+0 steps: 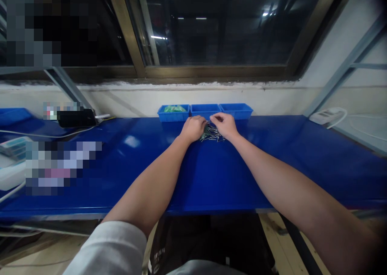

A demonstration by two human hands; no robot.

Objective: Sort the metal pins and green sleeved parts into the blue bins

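The pins (213,134) lie heaped on the tabletop (211,178) before the blue bins (237,111). My left hand (193,128) curls at their edge, my right hand (226,125) bends above; I can't tell whether either grip pinches one. Tugging crossed pins could scatter others.

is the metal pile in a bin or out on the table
Out: the pile lies on the blue table, in front of the bins.

Dark window (217,37), brown frame (217,71), pale wall (130,99), blue tabletop (211,182), pale floor (286,253)
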